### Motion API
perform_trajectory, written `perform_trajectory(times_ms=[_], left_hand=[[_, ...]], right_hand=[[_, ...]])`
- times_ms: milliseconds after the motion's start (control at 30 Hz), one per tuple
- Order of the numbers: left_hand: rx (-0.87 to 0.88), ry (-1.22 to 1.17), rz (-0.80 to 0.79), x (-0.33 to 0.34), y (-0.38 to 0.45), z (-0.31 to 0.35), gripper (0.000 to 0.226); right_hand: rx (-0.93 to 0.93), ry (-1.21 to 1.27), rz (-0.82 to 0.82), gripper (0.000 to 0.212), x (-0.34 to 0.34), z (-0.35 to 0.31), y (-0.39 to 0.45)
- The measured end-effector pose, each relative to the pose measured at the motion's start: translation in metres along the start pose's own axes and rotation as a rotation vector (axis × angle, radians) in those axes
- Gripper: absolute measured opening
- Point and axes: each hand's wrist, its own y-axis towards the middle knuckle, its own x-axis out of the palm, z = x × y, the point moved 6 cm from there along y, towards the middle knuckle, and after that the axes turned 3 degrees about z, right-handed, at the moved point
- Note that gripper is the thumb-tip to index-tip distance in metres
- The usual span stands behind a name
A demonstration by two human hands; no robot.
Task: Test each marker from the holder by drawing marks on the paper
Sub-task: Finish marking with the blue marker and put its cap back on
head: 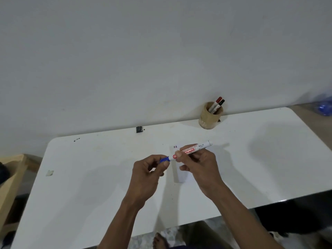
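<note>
Hands at frame centre: I am watching the right hand (pixel 196 159) gripping a white marker (pixel 193 150) while the left hand (pixel 152 168) is pinching its blue cap (pixel 165 159), above the paper (pixel 183 177). A jerky pull risks inking fingers; holder (pixel 210 115) sits upper right.

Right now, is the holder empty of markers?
No, the holder by the wall has two markers standing in it, a red-capped marker and a black-capped marker.
</note>
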Motion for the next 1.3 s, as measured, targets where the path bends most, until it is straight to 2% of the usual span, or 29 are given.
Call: perform_trajectory(times_ms=[67,133,300,400,533,633,700,833,900,1067,1300], left_hand=[[0.003,0.038,-0.031,0.004,0.007,0.003,0.012],[0.013,0.087,-0.072,0.006,0.016,0.007,0.011],[0.029,0.025,-0.144,0.022,0.042,0.032,0.009],[0.064,0.085,-0.139,0.045,0.062,0.047,0.008],[0.113,0.235,-0.119,0.085,0.085,0.060,0.006],[0.093,0.263,-0.073,0.109,0.102,0.062,0.019],[0.048,0.251,-0.034,0.120,0.115,0.056,0.032],[-0.043,0.308,0.014,0.148,0.143,0.038,0.044],[-0.066,0.341,0.036,0.162,0.157,0.031,0.048],[-0.097,0.401,0.091,0.189,0.188,0.022,0.062],[-0.116,0.478,0.057,0.207,0.216,0.013,0.077]], right_hand=[[0.026,0.114,0.034,0.011,-0.015,-0.006,0.008],[-0.020,0.094,0.049,0.012,-0.036,-0.019,0.017],[-0.129,-0.405,-0.195,0.016,-0.057,-0.042,0.035],[-0.158,-0.550,-0.232,0.017,-0.060,-0.037,0.049],[-0.173,-0.605,-0.180,0.028,-0.076,-0.032,0.070],[-0.223,-0.616,-0.164,0.060,-0.092,-0.042,0.089],[-0.299,-0.515,-0.072,0.074,-0.109,-0.059,0.105],[-0.460,-0.386,0.130,0.086,-0.143,-0.095,0.146],[-0.526,-0.368,0.185,0.083,-0.149,-0.107,0.168],[-0.631,-0.429,0.300,0.055,-0.151,-0.109,0.218],[-0.614,-0.576,0.193,0.039,-0.142,-0.081,0.254]])
